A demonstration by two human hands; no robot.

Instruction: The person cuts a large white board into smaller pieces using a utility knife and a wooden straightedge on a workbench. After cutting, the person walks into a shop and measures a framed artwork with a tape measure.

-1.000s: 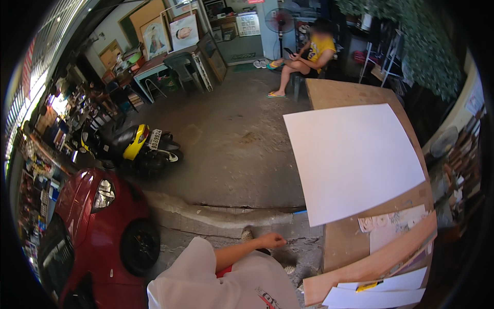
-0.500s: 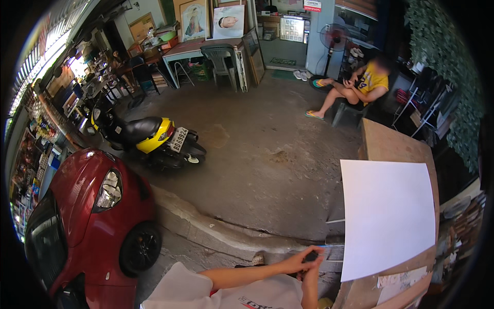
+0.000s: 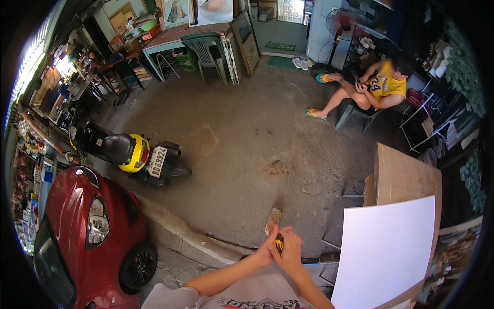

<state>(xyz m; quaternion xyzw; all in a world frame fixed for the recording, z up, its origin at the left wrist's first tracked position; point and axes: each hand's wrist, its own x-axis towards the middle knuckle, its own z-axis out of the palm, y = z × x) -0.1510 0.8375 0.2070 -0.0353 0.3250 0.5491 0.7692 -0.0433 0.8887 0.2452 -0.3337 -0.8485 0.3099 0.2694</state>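
Note:
My left hand (image 3: 264,251) and my right hand (image 3: 291,252) meet in front of my body. A small yellow-and-black tool (image 3: 279,243) shows between them, with the fingers of both hands closed about it. Its exact kind is hidden by the fingers. To the right of my hands, a large white sheet (image 3: 388,252) lies on a brown wooden board-like top (image 3: 406,175); neither hand touches it.
Ahead of me one shoe (image 3: 274,219) stands on the concrete floor. A low curb (image 3: 180,225), a red car (image 3: 77,216) and a yellow-and-black scooter (image 3: 131,152) are at left. A person in yellow (image 3: 383,85) sits at the far right near a fan (image 3: 340,26).
My view has shifted. My hands have moved left, away from the white sheet, still together, and the yellow of the tool now shows. My shoe is now plainly visible ahead of them.

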